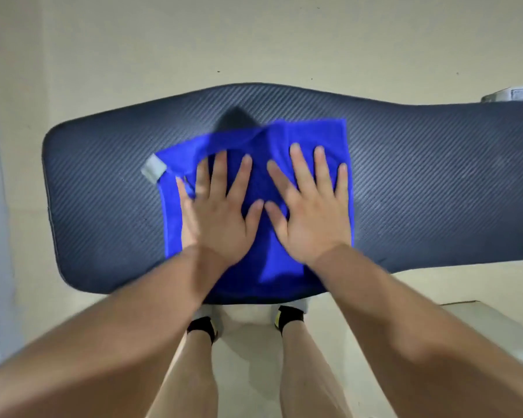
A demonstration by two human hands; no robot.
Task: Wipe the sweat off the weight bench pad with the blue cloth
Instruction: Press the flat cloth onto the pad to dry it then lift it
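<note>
The dark weight bench pad (420,182) with a diagonal ribbed texture runs across the view from left to right. A blue cloth (263,140) lies spread on its middle, with a grey tag at its left corner and a fold along its far edge. My left hand (221,212) presses flat on the cloth's left half, fingers spread. Beside it, thumbs almost touching, my right hand (311,212) lies flat on the right half. Both palms cover the cloth's centre.
Pale beige floor surrounds the bench. My legs and feet in black socks (201,325) stand right at the bench's near edge. A small white-and-grey object (514,94) shows behind the pad at the far right. A pale wall runs down the left side.
</note>
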